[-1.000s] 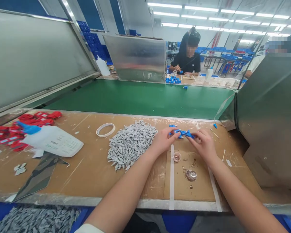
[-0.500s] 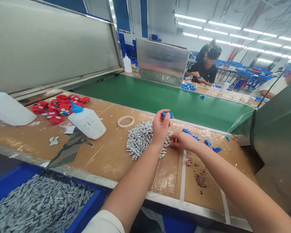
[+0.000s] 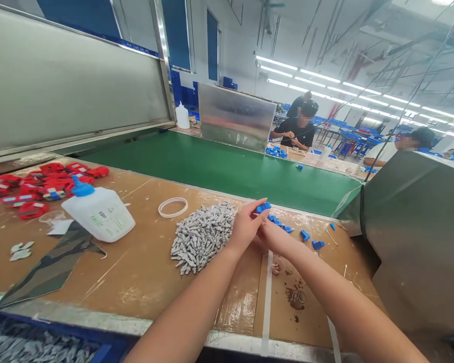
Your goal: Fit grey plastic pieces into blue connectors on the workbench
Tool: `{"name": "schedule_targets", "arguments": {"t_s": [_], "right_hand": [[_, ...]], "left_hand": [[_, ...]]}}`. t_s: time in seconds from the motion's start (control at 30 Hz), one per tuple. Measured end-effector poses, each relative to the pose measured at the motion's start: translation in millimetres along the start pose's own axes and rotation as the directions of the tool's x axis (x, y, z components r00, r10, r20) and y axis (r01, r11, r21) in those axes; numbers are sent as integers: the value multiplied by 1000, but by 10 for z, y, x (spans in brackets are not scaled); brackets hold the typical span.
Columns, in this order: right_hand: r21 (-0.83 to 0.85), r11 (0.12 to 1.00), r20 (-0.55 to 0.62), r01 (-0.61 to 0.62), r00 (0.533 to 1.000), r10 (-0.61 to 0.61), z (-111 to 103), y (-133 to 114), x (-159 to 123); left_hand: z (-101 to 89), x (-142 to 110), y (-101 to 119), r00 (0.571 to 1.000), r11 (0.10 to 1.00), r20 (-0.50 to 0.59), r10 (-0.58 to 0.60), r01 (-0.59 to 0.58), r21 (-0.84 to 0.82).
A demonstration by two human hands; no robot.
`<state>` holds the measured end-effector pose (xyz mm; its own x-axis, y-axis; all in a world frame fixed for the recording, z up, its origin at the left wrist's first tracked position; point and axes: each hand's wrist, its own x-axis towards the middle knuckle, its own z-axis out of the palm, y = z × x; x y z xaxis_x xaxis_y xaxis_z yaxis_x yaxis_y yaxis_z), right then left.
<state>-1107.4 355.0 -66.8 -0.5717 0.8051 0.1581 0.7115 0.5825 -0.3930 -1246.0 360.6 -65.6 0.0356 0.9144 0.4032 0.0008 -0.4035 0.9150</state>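
Observation:
My left hand (image 3: 245, 226) is closed, pinching a small blue plastic piece (image 3: 264, 207) between thumb and fingers above the bench. Against it is my right hand (image 3: 275, 236), its fingers curled in under the left hand and mostly hidden. Anything in the right fingers cannot be made out. Just left of both hands is a heap of small grey plastic pieces (image 3: 202, 237). Several more blue pieces lie in a row beyond the right hand, including one loose blue piece (image 3: 318, 245) farther right.
A white squeeze bottle (image 3: 104, 214) with a blue cap lies by red parts (image 3: 34, 189). A tape roll (image 3: 173, 207) sits behind the heap. A small cup (image 3: 277, 266) and brown wet spots are near my right forearm. Beyond the bench runs a green belt (image 3: 196, 161); a co-worker (image 3: 297, 128) sits across.
My right hand has moved from the grey heap to my left hand, which still holds the blue piece. Earlier, both hands were over the blue row. The camera view has shifted.

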Motion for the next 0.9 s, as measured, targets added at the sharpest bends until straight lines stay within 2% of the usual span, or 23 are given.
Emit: {"name": "schedule_targets", "arguments": {"t_s": [0.07, 0.13, 0.2, 0.27, 0.33, 0.4, 0.53, 0.77, 0.83, 0.9], "right_hand": [[196, 980, -90, -37, 994, 55, -141, 98, -291], [460, 883, -136, -91, 976, 172, -275, 193, -691], [613, 779, -137, -130, 954, 267, -388, 236, -1139], [621, 769, -139, -153, 944, 300, -477, 202, -1546], [528, 834, -154, -162, 947, 281, -533, 110, -1850], [410, 899, -161, -152, 958, 236, -546, 5, -2037], [279, 952, -113, -127, 980, 164, -478, -111, -2164], [261, 958, -75, -121, 987, 145, -418, -108, -2150], [267, 957, -87, -116, 986, 144, -445, -108, -2148], [295, 949, -152, -113, 975, 163, -493, -94, -2125]], "left_hand": [[61, -41, -13, 998, 1000, 52, -20, 20, -5], [144, -91, -37, 993, 1000, 119, -22, 24, -13], [241, -147, -73, 977, 1000, 213, 0, -2, 9], [336, -199, -118, 951, 998, 308, 9, -27, 55], [410, -239, -166, 927, 995, 374, -26, -12, 100], [455, -264, -210, 909, 992, 411, -74, 25, 124], [472, -281, -275, 895, 991, 434, -109, 64, 116], [474, -270, -377, 887, 987, 437, -147, 101, 127], [480, -272, -395, 882, 989, 448, -144, 112, 97], [486, -276, -406, 874, 988, 462, -154, 132, 80]]}}
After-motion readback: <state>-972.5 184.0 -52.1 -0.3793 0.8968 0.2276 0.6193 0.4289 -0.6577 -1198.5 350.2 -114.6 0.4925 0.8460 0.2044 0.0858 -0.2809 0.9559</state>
